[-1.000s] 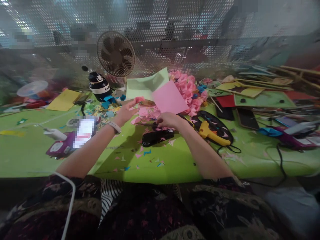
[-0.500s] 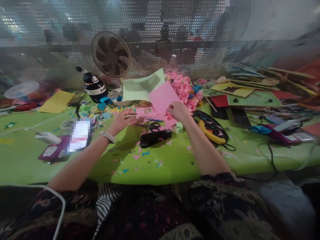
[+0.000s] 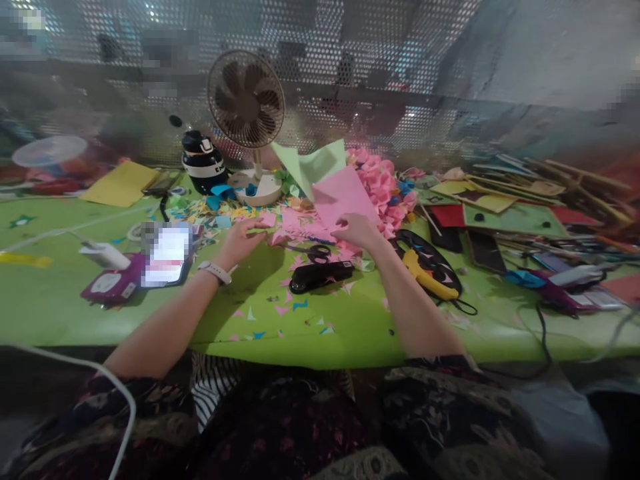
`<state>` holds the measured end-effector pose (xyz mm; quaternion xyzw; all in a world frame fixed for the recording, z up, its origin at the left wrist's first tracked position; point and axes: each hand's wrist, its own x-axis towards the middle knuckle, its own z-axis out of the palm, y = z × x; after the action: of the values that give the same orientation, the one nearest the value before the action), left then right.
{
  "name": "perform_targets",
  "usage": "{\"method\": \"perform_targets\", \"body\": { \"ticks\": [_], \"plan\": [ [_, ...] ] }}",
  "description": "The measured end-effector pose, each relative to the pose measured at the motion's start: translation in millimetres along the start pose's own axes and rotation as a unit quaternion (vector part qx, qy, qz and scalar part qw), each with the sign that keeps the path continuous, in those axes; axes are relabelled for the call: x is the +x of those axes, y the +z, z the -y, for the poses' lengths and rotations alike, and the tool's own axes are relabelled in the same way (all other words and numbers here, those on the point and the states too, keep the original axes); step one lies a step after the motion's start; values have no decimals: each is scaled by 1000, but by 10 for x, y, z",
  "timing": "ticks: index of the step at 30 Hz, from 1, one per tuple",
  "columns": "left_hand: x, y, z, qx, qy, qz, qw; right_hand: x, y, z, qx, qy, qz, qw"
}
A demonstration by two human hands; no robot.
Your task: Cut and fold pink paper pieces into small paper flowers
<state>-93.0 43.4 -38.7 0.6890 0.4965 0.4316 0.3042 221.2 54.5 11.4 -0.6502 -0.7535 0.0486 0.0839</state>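
Observation:
My right hand [image 3: 359, 231] is closed, finger and thumb pinched at the lower edge of a pink paper sheet [image 3: 345, 195]. Behind that sheet a pale green sheet [image 3: 320, 160] stands bent and creased. My left hand [image 3: 243, 241], a watch on its wrist, hovers with fingers stretched out beside pink paper scraps [image 3: 293, 223], holding nothing that I can see. Between my hands lie dark-handled scissors [image 3: 319, 253], with a black stapler [image 3: 321, 276] just in front of them. A heap of pink paper petals [image 3: 377, 180] rises behind the right hand.
On the left are a lit phone [image 3: 167, 253], a purple box-like device [image 3: 113, 287] and a yellow sheet [image 3: 120, 183]. A fan [image 3: 247, 100] and dark bottle [image 3: 203, 163] stand behind. A yellow glue gun [image 3: 430, 277] lies right; boards and papers [image 3: 515, 187] pile beyond.
The green sheet has bent and folded up more, uncovering the fan's base. My right hand stays at the pink sheet, and my left hand has barely moved. The view has shifted slightly.

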Motion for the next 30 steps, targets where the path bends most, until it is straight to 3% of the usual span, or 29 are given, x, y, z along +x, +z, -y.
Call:
{"method": "perform_targets", "body": {
  "ticks": [4,7,10,13,15,17,19,21,24,30],
  "plan": [
    [23,43,86,-15,-8,38,999,-10,15,-1,-15,-44,55,997],
    [39,88,104,-15,-7,66,998,-11,46,4,2,-66,55,996],
    [47,104,91,-26,-10,79,997,45,89,39,105,-61,3,993],
    [46,100,85,-28,-25,70,997,153,142,86,279,-48,-85,955],
    [41,94,88,-19,-30,67,997,208,170,101,330,-48,-130,934],
    [35,87,87,-4,-25,70,997,214,179,102,312,-46,-126,941],
    [29,81,80,15,-13,73,997,172,168,107,251,-62,-79,963],
    [25,77,66,36,0,73,997,111,151,132,144,-93,-8,985],
    [19,72,42,59,16,74,995,54,145,193,-16,-109,57,992],
    [-2,77,2,54,12,65,996,88,211,223,-86,-92,44,991]
  ]
}}
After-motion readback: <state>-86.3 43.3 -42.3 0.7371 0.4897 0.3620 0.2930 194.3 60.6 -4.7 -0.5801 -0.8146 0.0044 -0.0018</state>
